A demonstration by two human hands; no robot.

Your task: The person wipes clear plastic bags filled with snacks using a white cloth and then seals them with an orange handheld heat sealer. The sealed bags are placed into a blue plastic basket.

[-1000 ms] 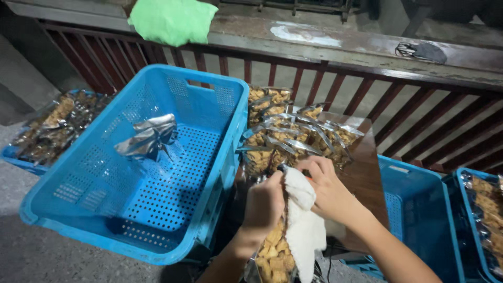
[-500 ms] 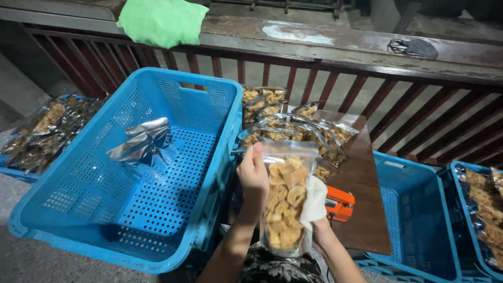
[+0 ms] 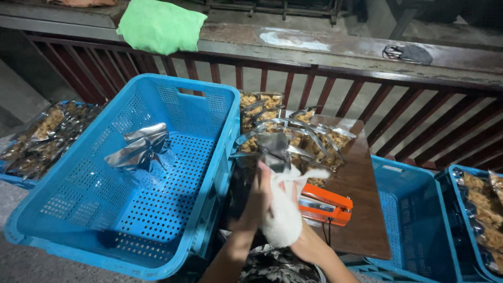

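A silver foil pouch (image 3: pixel 140 148) lies in the big perforated blue plastic crate (image 3: pixel 78 220) at nine o'clock. Centre, the left hand (image 3: pixel 259 196) grips a foil-backed snack packet (image 3: pixel 276 152); the right hand (image 3: pixel 309 246) wraps a white cloth (image 3: pixel 283 215) around it. Light, crinkly, likely slippery: best pinched along its sealed edge. An orange heat sealer (image 3: pixel 325 205) sits at three o'clock

Both hands (image 3: pixel 272 209) around a snack pouch (image 3: pixel 275 149) and white cloth (image 3: pixel 283 220), beside blue crate (image 3: pixel 78 230).
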